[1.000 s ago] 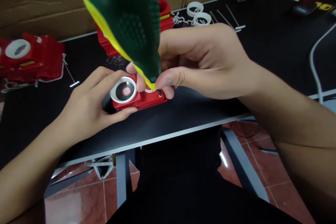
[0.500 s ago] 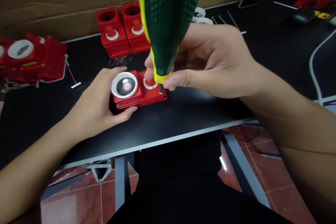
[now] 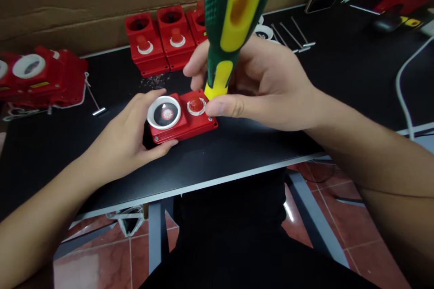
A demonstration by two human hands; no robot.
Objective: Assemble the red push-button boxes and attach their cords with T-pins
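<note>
A red call-point-like box (image 3: 190, 127) lies on the black table, with a white-ringed round window (image 3: 164, 112) on its left part and a red dome (image 3: 195, 104) on its right. My left hand (image 3: 130, 128) grips the box's left end between thumb and fingers. My right hand (image 3: 267, 83) is closed around the lower end of a green and yellow screwdriver (image 3: 224, 45), which leans over the box's right end. My fingers hide the screwdriver's tip. A screw (image 3: 210, 118) shows at the box's front right corner.
Several similar red boxes (image 3: 146, 47) stand along the cardboard (image 3: 84, 4) at the back. More red boxes (image 3: 47, 74) sit at the left, beside a small metal hammer (image 3: 95, 97). Metal rods (image 3: 288, 36) and white rings (image 3: 263, 32) lie behind my right hand. A white cable (image 3: 405, 86) runs down the right.
The screwdriver has come off the screw at the box's right corner and tilted, its handle swinging right. My left hand still grips the box, which has shifted slightly.
</note>
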